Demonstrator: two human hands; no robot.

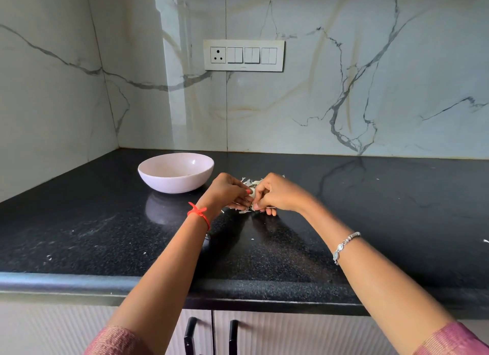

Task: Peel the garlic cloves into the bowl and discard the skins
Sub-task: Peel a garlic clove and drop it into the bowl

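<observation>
On the black speckled stone desk, just right of the pale pink round bowl, both hands meet at one point.

1. Left hand: located between the bowl and the right hand. Fingers are curled, and the grip is clamped on a small white garlic clove, pinched at the fingertips. A red thread band is tied around this wrist.
2. Right hand: located on the far side of the clove from the bowl. Fingers are curled inward, and the grip is closed on the same clove from the opposite side. Which part of the clove it pinches cannot be told, because the fingers cover it. A silver link bracelet sits on this forearm.
3. Garlic clove: held between the two grips, just above the desk, beside the bowl and outside it.
4. Loose white papery skins: they lie in a heap on the desk, directly behind and beneath the hands, near the right side of the bowl but apart from it.
5. Bowl: stands upright on the desk. Its contents are too small to identify.

Above and behind the bowl, a white switch panel with one socket is fixed to the veined marble wall. Below the desk edge, pale ribbed cabinet doors carry two black handles.
</observation>
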